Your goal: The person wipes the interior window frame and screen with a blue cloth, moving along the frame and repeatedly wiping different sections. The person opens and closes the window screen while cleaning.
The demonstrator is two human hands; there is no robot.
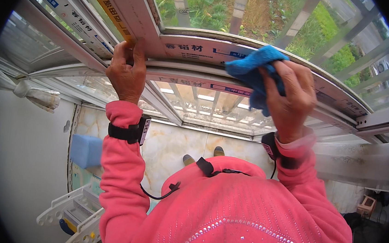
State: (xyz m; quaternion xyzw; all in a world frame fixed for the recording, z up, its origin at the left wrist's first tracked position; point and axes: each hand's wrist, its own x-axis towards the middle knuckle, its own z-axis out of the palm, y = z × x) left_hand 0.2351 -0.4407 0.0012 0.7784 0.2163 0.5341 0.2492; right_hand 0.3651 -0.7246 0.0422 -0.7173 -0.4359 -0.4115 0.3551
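A crumpled blue cloth (255, 64) is bunched in the fingers of my right hand (292, 95). The cloth lies over the white window frame (190, 50), along its lower horizontal rail, near the glass pane (211, 6). To the left, my left hand (128, 70) grips the frame where the upright stile (126, 8) meets the rail. Its thumb is on the near face; some fingertips are hidden. Protective film with printed writing covers parts of the frame. A second rail (180, 80) runs just below the hands.
A tied curtain (22, 89) hangs at left, and a sheer curtain (354, 159) at right. On the marble-patterned floor (163, 136) stands a blue stool-like block (86, 151). A white and grey folding step ladder (80, 212) is at lower left. Metal bars (239, 7) stand outside the glass.
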